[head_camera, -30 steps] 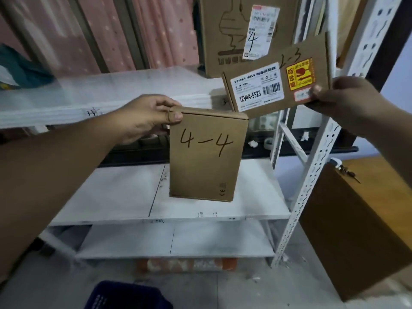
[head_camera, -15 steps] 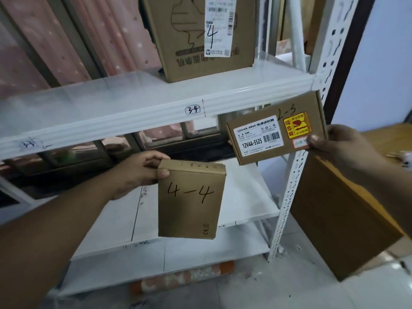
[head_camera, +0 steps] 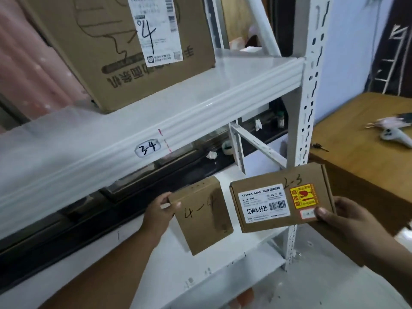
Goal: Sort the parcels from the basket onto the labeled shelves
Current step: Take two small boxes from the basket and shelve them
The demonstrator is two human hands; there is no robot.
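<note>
Left hand [head_camera: 161, 214] grips the box marked 4-4 [head_camera: 201, 216], right hand [head_camera: 341, 221] pinches the box marked 2-3 [head_camera: 282, 198], both below the 3-4 shelf [head_camera: 200, 112] (big carton [head_camera: 107, 47] already shelved), neither yet placed.

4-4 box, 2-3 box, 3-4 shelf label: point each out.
4-4 box [head_camera: 201, 216]: head view, middle of its brown front face, beside the handwriting.
2-3 box [head_camera: 282, 197]: head view, top face, just above the white printed label.
3-4 shelf label [head_camera: 148, 148]: head view, centre of the handwritten tag on the shelf edge.
</note>
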